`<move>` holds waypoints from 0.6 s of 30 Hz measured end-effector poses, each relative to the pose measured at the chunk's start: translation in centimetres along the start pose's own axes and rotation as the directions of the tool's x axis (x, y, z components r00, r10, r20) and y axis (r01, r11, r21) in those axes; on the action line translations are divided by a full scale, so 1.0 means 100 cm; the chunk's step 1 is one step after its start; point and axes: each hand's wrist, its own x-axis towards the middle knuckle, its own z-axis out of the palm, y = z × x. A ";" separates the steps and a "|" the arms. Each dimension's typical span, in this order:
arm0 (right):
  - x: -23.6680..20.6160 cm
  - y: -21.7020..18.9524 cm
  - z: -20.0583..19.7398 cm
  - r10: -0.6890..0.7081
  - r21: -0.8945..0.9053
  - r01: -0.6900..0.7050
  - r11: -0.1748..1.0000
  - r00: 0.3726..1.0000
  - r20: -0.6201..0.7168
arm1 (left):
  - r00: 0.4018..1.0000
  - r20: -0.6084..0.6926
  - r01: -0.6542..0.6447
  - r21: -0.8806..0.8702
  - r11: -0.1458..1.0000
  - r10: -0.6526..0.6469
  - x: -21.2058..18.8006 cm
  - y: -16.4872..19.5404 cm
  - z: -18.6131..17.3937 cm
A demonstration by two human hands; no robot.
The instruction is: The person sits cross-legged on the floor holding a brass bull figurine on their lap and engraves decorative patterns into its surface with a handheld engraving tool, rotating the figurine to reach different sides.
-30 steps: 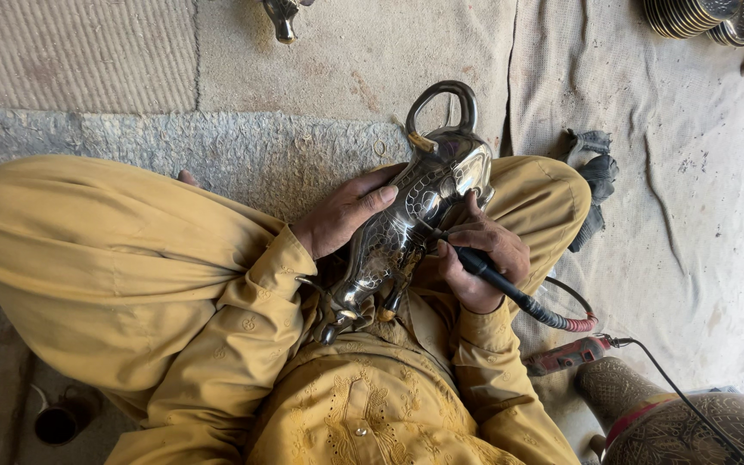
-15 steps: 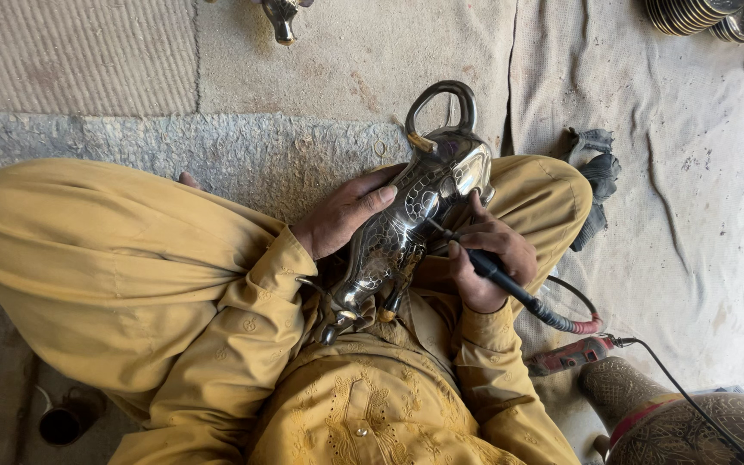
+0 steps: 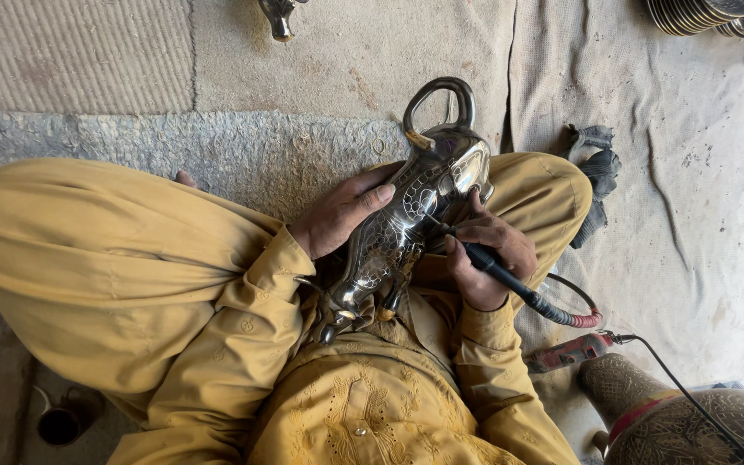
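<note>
Cloth-covered floor (image 3: 346, 60), left hand (image 3: 342, 215) steadying metal figurine (image 3: 406, 224), right hand (image 3: 488, 258) grip closed on engraving tool (image 3: 510, 280) (tip hidden)
</note>
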 end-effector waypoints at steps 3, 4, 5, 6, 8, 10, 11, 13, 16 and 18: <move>-0.002 0.003 -0.001 0.003 -0.018 -0.004 1.000 1.000 -0.012 | 1.000 0.006 -0.004 -0.004 1.000 0.004 0.001 0.000 0.000; -0.002 0.004 -0.002 -0.001 -0.006 0.001 1.000 1.000 -0.013 | 1.000 0.006 -0.004 0.003 1.000 0.004 0.001 0.000 0.000; -0.003 0.006 -0.003 -0.007 0.006 0.007 1.000 1.000 -0.014 | 1.000 0.006 -0.003 0.011 1.000 0.003 0.002 0.000 0.000; -0.003 0.007 -0.003 -0.012 0.019 0.013 1.000 1.000 -0.015 | 1.000 0.005 -0.003 0.018 1.000 0.003 0.002 0.000 0.000; -0.003 0.010 -0.003 -0.028 0.072 0.029 0.997 0.999 -0.020 | 1.000 0.009 0.018 -0.017 1.000 -0.018 0.001 0.000 0.001; -0.003 0.011 -0.004 -0.034 0.102 0.037 0.994 0.999 -0.024 | 1.000 0.015 0.024 -0.027 0.999 -0.023 0.001 0.001 0.001; -0.003 0.011 -0.003 -0.033 0.106 0.035 0.994 0.999 -0.026 | 1.000 0.018 0.019 -0.018 1.000 -0.019 0.001 0.001 0.001; -0.004 0.011 -0.003 -0.033 0.094 0.035 0.995 0.999 -0.031 | 1.000 0.019 0.009 -0.004 1.000 -0.009 0.001 0.002 0.001; -0.004 0.010 -0.002 -0.031 0.039 0.033 0.999 0.999 -0.034 | 1.000 0.016 -0.002 0.004 1.000 0.002 0.001 0.001 0.001; -0.004 0.009 -0.003 -0.028 -0.002 0.028 1.000 0.999 -0.029 | 1.000 0.016 -0.002 0.003 1.000 0.002 0.001 0.001 0.001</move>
